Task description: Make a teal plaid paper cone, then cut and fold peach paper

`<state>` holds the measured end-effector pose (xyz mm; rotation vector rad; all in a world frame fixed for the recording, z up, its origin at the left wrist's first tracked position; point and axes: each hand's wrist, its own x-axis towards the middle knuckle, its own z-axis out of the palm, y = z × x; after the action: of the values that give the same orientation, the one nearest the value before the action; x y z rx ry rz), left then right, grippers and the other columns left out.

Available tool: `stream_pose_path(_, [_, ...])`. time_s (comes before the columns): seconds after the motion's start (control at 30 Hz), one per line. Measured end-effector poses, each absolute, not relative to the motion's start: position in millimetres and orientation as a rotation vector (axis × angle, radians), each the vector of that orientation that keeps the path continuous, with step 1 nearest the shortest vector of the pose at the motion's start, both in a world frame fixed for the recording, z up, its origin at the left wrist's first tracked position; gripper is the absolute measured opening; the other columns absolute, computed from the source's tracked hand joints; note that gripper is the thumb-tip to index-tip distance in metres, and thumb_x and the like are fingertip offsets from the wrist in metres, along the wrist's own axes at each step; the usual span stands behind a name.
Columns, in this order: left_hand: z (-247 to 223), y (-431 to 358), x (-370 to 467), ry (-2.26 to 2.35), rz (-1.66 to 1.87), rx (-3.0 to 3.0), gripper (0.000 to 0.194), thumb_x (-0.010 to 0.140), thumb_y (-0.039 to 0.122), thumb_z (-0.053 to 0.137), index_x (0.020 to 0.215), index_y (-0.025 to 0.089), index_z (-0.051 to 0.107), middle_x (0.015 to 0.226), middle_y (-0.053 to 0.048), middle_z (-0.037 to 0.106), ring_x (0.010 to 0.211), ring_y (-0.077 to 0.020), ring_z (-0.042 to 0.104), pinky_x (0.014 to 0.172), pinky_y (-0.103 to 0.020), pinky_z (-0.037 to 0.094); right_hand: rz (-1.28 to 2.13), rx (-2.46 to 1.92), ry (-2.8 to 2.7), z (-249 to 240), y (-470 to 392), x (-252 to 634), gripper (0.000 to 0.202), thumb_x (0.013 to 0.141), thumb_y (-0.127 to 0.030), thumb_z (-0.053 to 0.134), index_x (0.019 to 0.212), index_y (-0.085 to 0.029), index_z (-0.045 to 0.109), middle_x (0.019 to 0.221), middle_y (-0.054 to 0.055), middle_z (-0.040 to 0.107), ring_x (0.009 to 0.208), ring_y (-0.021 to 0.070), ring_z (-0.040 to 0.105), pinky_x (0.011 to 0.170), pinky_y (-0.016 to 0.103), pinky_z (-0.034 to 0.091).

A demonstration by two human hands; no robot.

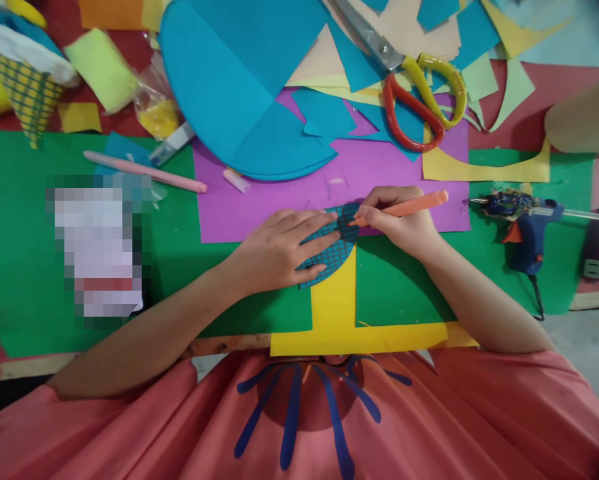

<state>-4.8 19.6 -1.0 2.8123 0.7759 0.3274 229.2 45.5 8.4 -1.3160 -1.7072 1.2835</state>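
Note:
My left hand (289,250) lies flat with fingers spread over a blue paper piece (332,257) that has a curved edge and dark crossing lines drawn on it. An orange pen (409,206) is pinched in my right hand (399,220), its tip at the upper right part of that piece. Darker, thicker lines show near the tip. Beneath the piece lie a purple sheet (259,217), a green sheet (404,287) and a yellow paper strip (333,300). Part of the blue piece is hidden under my left fingers.
Scissors (414,100) lie on paper scraps at the back, beside large blue paper discs (219,80). A glue gun (524,223) rests at the right. On the left are a pink pen (146,172), a small cap (236,180) and a blurred-out object (96,253).

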Motion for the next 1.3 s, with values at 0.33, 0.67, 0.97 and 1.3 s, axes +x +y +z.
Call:
stream_pose_path(0.33, [-4.9, 19.2, -5.0, 0.957, 0.352, 2.727, 0.041, 0.095, 0.033, 0.048, 0.133, 0.019, 0.055, 0.144, -0.014, 0.053, 0.132, -0.0278, 0.051, 0.104, -0.043, 0.043, 1.225, -1.3, -1.601, 4.4, 42.1, 228.5, 0.023, 0.081, -0.039, 0.069, 0.072, -0.019, 0.063, 0.067, -0.001, 0.065, 0.059, 0.0103, 0.057, 0.056, 0.025, 0.046])
stream_pose_path(0.67, [-4.1, 19.2, -4.5, 0.96, 0.337, 2.739, 0.041, 0.095, 0.032, 0.049, 0.133, 0.018, 0.055, 0.143, -0.015, 0.054, 0.131, -0.0282, 0.052, 0.104, -0.044, 0.044, 1.161, -1.294, -1.73, 3.5, 43.7, 227.9, 0.02, 0.082, -0.035, 0.068, 0.073, -0.018, 0.064, 0.069, 0.0, 0.066, 0.062, 0.0108, 0.057, 0.055, 0.024, 0.042])
stream_pose_path(0.97, [-5.0, 19.6, -5.0, 0.962, 0.345, 2.789, 0.04, 0.095, 0.034, 0.049, 0.131, 0.018, 0.056, 0.142, -0.014, 0.055, 0.13, -0.027, 0.053, 0.103, -0.041, 0.044, 1.251, -1.321, -1.767, 5.8, 44.4, 230.2, 0.022, 0.079, -0.031, 0.065, 0.063, -0.017, 0.061, 0.056, -0.002, 0.057, 0.052, 0.0084, 0.043, 0.047, 0.024, 0.031])
stream_pose_path(1.3, [-4.3, 19.8, -4.5, 0.939, 0.386, 2.813, 0.04, 0.095, 0.033, 0.05, 0.13, 0.016, 0.055, 0.139, -0.016, 0.057, 0.127, -0.0287, 0.055, 0.1, -0.042, 0.046, 1.198, -1.296, -1.745, 3.9, 44.2, 229.0, 0.021, 0.082, -0.031, 0.064, 0.067, -0.016, 0.059, 0.061, -0.002, 0.058, 0.057, 0.0086, 0.046, 0.052, 0.023, 0.034])
